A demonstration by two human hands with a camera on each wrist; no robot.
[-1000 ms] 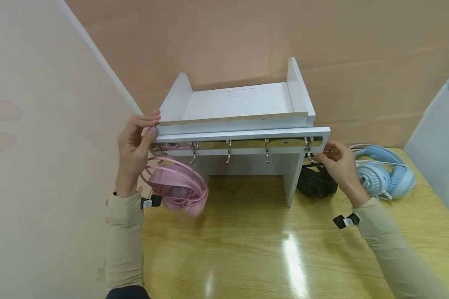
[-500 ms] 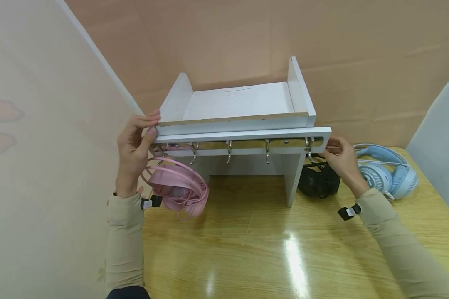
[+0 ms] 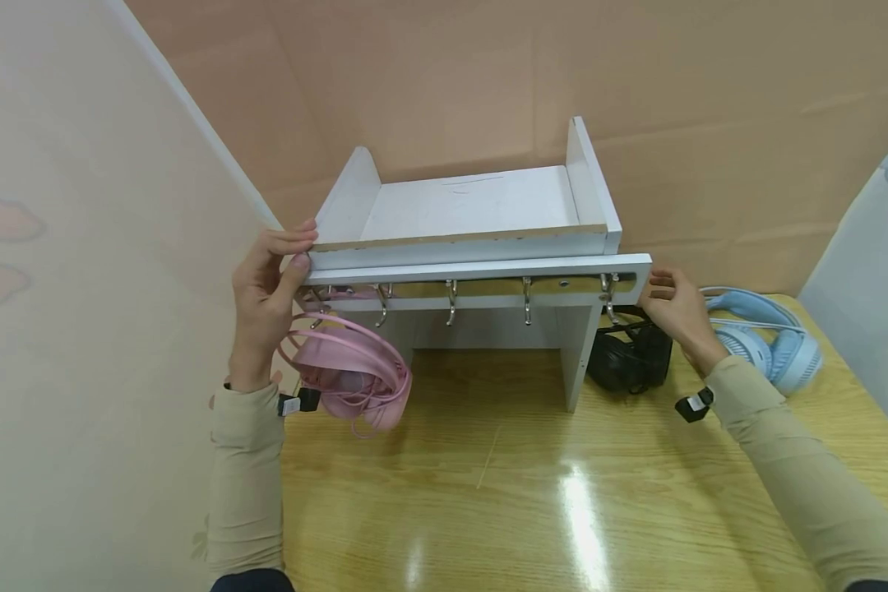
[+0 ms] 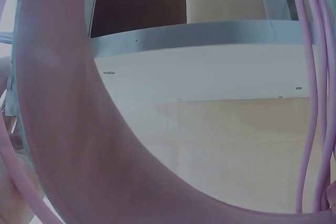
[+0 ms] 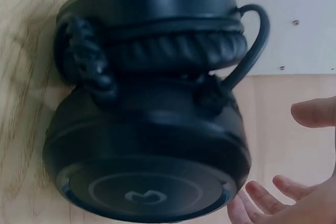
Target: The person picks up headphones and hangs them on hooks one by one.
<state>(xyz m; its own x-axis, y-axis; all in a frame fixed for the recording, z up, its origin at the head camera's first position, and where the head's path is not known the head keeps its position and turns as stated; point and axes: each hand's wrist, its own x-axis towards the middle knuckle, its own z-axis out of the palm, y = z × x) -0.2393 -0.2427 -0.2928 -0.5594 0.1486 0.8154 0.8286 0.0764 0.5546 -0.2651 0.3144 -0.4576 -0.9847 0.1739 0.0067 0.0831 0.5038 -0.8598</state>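
A white shelf with a row of metal hooks along its front rail stands on the table. My left hand grips the shelf's left front corner, thumb on the front and fingers over the side. Pink headphones hang from the leftmost hook, just below that hand; their band fills much of the left wrist view. At the right end, black headphones are below the last hook, their top partly behind the rail. My right hand is beside the rail's right end, fingers apart and holding nothing in the right wrist view.
Light blue headphones lie on the wooden table at the right, partly behind my right hand. A pale wall runs close along my left arm, and a brown-papered wall stands behind the shelf.
My right hand has drawn a little to the right, away from the last hook and the black headphones, and its fingers have spread. The left hand keeps its grip on the shelf corner.
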